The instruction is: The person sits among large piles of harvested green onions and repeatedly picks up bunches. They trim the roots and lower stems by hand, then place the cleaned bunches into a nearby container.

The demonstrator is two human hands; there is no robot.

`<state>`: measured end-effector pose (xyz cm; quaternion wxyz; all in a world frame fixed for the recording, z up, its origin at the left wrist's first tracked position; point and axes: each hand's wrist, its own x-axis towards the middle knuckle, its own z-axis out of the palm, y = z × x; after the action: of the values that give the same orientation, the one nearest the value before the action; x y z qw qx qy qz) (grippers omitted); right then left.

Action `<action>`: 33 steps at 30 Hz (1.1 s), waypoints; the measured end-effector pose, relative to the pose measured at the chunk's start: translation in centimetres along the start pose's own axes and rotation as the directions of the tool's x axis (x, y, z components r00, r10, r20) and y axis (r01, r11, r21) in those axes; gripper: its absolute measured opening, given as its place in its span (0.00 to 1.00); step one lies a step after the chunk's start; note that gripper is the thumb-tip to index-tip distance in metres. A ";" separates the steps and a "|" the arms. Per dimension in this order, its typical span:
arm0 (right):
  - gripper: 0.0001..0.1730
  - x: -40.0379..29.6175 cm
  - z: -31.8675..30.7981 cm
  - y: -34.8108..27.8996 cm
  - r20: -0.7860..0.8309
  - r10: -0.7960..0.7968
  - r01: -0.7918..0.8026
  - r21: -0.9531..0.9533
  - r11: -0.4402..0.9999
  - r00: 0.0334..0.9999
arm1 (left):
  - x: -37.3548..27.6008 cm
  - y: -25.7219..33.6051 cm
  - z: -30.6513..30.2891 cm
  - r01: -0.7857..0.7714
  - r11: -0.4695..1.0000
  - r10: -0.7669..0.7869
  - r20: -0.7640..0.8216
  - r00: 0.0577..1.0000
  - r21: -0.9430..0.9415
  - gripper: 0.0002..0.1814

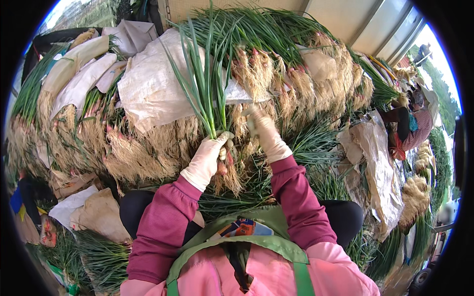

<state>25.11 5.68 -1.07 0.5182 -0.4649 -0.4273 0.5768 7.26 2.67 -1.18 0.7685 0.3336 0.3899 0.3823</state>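
In the head view, my left hand (211, 155), in a pale glove, grips a small bunch of green onions (213, 92) around the stems. Its leaves point up and away from me; its reddish bulbs and stringy roots hang below my fingers. To the right is my right hand (262, 129), gloved too and blurred, with curled fingers; whether it holds anything cannot be told. Behind both hands lies a long heap of green onions (259, 33) with pale roots towards me. A whitish woven plastic sheet (159, 74) covers part of the heap.
Loose green onions (314, 144) lie beside my knees. Crumpled sheeting (381, 174) and a root bundle (414, 196) are at the right, near a seated person (418, 125). Another person (423, 53) is farther off. Sacking (100, 214) lies at the lower left; a metal wall (355, 22) rises behind the heap.
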 end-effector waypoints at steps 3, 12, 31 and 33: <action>0.19 -1.0 4.2 1.5 0.008 -0.196 0.157 -0.625 0.765 0.981 | 0.4 -0.8 0.0 0.073 0.996 -0.070 -0.068 0.995 0.045 0.06; 0.12 1.6 -0.6 4.1 -0.327 -0.477 -0.116 -0.900 0.419 0.816 | -1.4 1.4 0.4 0.005 0.993 -0.002 0.030 1.000 -0.117 0.08; 0.20 14.9 1.6 -4.8 0.117 -0.568 0.017 -0.984 -0.178 0.815 | -0.7 3.9 -2.3 0.001 0.740 0.129 0.143 0.981 -0.673 0.17; 0.15 16.0 -1.4 -7.7 0.084 -0.622 0.040 -0.996 -0.084 0.778 | -0.5 3.7 -2.2 0.024 0.748 0.151 0.205 0.967 -0.663 0.17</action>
<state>27.52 22.37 4.67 0.2514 -0.6681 -0.6829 -0.1552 4.03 4.50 0.93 0.8651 0.0981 0.1199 0.4771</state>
